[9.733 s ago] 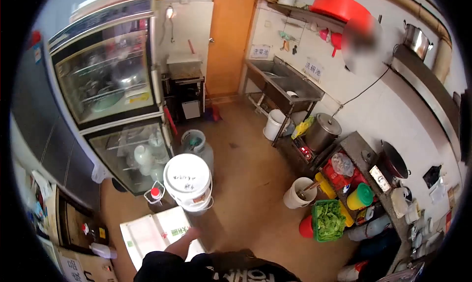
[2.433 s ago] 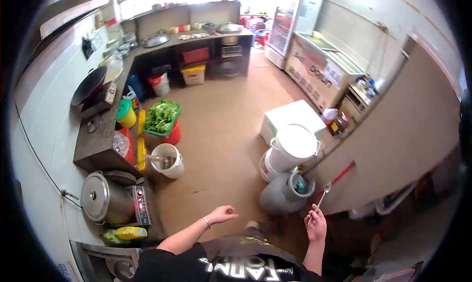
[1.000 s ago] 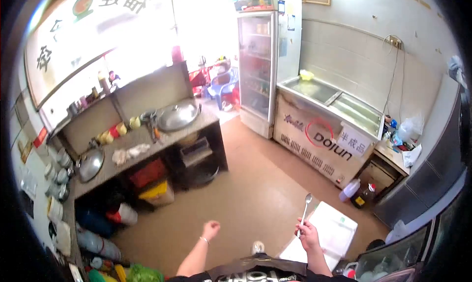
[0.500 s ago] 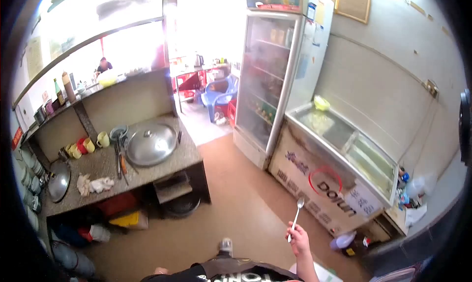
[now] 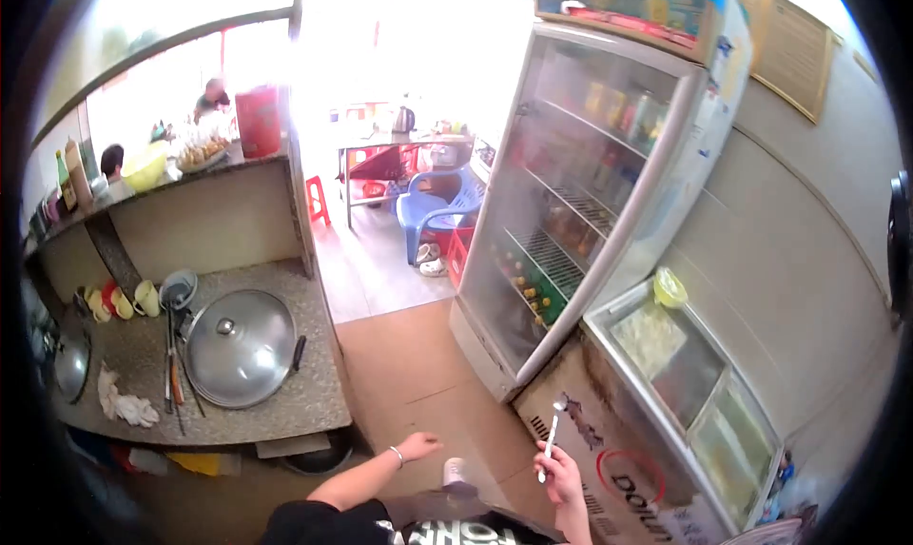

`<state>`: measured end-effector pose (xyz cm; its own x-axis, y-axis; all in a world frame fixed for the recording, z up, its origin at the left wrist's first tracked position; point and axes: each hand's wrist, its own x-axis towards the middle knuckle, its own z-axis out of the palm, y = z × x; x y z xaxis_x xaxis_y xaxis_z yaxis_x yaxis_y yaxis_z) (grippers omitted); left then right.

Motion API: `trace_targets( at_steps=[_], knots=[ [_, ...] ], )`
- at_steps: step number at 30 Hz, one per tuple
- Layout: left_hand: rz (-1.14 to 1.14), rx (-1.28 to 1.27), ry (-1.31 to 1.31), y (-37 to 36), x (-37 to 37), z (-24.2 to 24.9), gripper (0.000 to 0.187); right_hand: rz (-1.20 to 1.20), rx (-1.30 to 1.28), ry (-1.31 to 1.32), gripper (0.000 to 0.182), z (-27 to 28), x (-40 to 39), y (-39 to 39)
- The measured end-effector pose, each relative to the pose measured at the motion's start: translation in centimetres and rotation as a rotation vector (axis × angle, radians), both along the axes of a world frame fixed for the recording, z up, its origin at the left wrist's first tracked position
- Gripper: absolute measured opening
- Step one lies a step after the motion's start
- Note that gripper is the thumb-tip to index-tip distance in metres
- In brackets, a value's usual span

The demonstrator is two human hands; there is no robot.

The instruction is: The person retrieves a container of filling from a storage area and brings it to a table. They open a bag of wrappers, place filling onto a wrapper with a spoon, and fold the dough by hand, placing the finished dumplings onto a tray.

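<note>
In my right hand [image 5: 561, 474], at the lower right, is a metal spoon [image 5: 551, 436] held by its handle, bowl pointing up. The chest freezer [image 5: 609, 450] stands just behind that hand. My left hand [image 5: 418, 446], with a bracelet on the wrist, hangs over the floor at the lower middle. It touches nothing, and its fingers look partly bent and slightly blurred, so whether they are apart is unclear. To its left, a large round metal lid [image 5: 242, 347] lies on the stone counter [image 5: 276, 427].
A glass-door fridge [image 5: 580, 193] stands ahead to the right. A blue chair [image 5: 437, 207] and a table [image 5: 380, 140] are beyond the doorway. Long utensils [image 5: 175, 374], a white cloth [image 5: 128, 409] and several cups lie on the counter. Two people [image 5: 211, 98] show past the ledge.
The view has moved forward, so the fridge and doorway look nearer. My left hand and forearm have come up into view. The spoon is still in my right hand.
</note>
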<state>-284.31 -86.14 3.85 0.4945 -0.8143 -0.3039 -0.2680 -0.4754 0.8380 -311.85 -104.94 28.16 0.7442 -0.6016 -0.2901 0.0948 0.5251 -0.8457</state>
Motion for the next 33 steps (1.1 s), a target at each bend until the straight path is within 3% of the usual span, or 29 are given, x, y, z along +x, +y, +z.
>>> trace_targets(
  at_steps=[2,4,6,7,9,11,12,14,16,17,20,25,28,31,33],
  knots=[
    [0.077,-0.156,-0.015,-6.0,2.9,0.7,0.052,0.110,-0.025,0.034,0.031,-0.1,6.5,-5.9],
    [0.015,0.053,0.174,-7.7,5.6,0.4,0.050,0.193,0.004,0.028,0.032,0.4,13.0,-11.1],
    [-0.204,0.187,0.038,-9.2,9.5,0.7,0.053,0.302,0.000,0.023,0.034,0.9,20.0,-16.1],
    [-0.169,0.187,0.047,-9.5,11.7,1.2,0.053,0.357,-0.020,0.068,0.035,1.6,23.6,-18.6],
    [-0.014,0.156,0.197,-8.9,14.6,5.2,0.044,0.412,-0.009,0.059,0.035,2.4,30.1,-22.0],
    [0.200,0.161,0.358,-8.2,18.7,-0.1,0.044,0.472,-0.054,0.080,0.034,2.6,36.6,-25.3],
    [0.370,0.187,0.423,-8.2,20.4,2.0,0.041,0.494,-0.057,0.085,0.034,2.3,39.7,-26.7],
    [0.479,0.178,0.627,-7.9,26.0,-1.8,0.040,0.516,-0.056,0.027,0.033,1.6,46.7,-29.1],
    [0.576,0.139,0.624,-8.6,31.8,-2.8,0.040,0.515,-0.047,0.029,0.034,0.9,52.9,-30.8],
    [0.601,0.173,0.524,-9.3,35.2,-5.9,0.041,0.522,-0.050,0.058,0.034,0.4,55.8,-31.8],
    [0.538,0.280,0.466,-13.3,46.5,-2.2,0.046,0.503,0.025,0.073,0.035,0.1,65.1,-33.9],
    [0.408,-0.080,0.038,-23.0,64.0,2.4,0.049,0.586,-0.066,0.028,0.034,1.7,80.0,-37.1],
    [0.421,-0.149,0.007,-27.5,73.3,5.0,0.051,0.625,-0.024,-0.008,0.034,1.7,89.4,-38.6],
    [0.412,-0.099,0.116,-28.0,82.1,8.4,0.049,0.696,-0.004,-0.006,0.036,0.3,100.1,-39.5],
    [0.607,-0.058,0.367,-26.7,87.6,8.0,0.049,0.782,-0.073,0.023,0.036,-0.7,108.0,-39.9]
  ],
)
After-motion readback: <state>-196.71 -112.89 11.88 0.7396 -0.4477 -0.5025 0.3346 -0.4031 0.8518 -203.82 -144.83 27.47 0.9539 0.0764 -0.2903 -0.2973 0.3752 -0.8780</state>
